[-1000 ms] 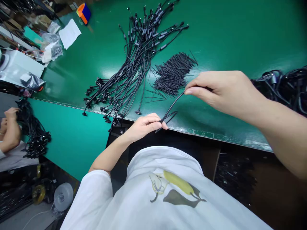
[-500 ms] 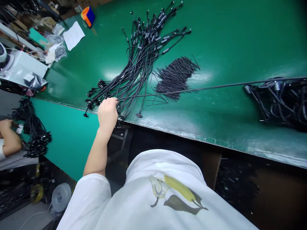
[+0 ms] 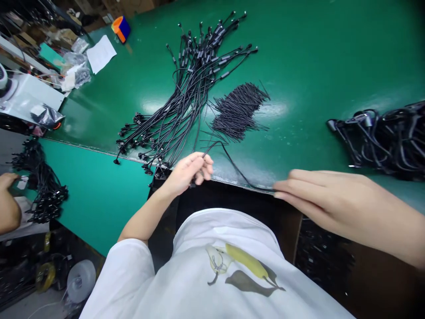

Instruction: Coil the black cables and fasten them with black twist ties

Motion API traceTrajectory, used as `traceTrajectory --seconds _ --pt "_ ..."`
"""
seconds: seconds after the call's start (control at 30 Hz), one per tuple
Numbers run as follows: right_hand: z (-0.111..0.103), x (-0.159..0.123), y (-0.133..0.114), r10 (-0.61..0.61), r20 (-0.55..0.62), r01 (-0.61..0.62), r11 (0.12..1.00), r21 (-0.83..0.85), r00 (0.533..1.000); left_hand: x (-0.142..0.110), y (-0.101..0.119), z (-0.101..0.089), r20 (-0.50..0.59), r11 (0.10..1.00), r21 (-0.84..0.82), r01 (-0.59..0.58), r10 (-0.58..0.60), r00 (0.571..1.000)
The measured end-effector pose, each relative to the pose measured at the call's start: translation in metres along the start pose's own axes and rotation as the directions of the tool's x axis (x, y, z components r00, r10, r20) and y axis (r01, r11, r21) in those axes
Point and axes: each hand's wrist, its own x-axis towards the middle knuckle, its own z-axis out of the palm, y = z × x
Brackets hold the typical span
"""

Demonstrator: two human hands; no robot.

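A black cable [image 3: 234, 165] runs in a bend between my two hands at the table's front edge. My left hand [image 3: 190, 172] is closed round one end of it, fingers curled. Pinched between thumb and fingers, the other part sits in my right hand [image 3: 308, 189], slightly blurred. Beyond my left hand lies a loose bunch of black cables [image 3: 192, 84] with plugs at both ends. Just past the held cable is a pile of short thin black ties [image 3: 237, 110].
Coiled black cables [image 3: 388, 137] lie at the right on the green table [image 3: 315, 57]. At the left, another person's arm [image 3: 8, 204] is beside a hanging cable bundle [image 3: 43, 190]. A paper sheet [image 3: 101, 54] and an orange-blue roll [image 3: 121, 29] lie at the far left.
The cable was first looped between my hands, then stretched straight across the table with my right hand out of view. Now my hands are closer together and it sags in a bend.
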Motion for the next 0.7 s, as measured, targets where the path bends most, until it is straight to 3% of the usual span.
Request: traceTrajectory --seconds 0.1,0.2,0.3,0.43,0.7 --pt "-0.003 0.033 -0.02 -0.137 -0.034 0.139 0.99 0.034 0.99 -0.001 -0.001 0.029 0.049 0.958 0.237 -0.162 0.155 0.987" --pt "-0.009 0.055 -0.017 -0.058 -0.184 0.068 0.997 0.045 0.981 -0.004 -0.002 0.043 0.143 0.939 0.277 -0.205 0.171 0.975" --pt "-0.009 0.064 -0.005 0.053 -0.285 -0.028 0.995 0.091 0.957 -0.001 -0.007 0.05 0.16 0.986 0.08 -0.146 0.132 0.978" --pt "0.001 0.063 0.004 0.103 -0.304 -0.074 0.992 0.104 0.947 0.008 -0.012 0.057 0.156 0.982 -0.187 0.015 0.014 0.988" --pt "0.005 0.06 0.026 0.284 -0.277 -0.237 0.953 0.19 0.918 0.006 -0.012 0.052 0.302 0.969 -0.198 0.145 -0.081 0.95"
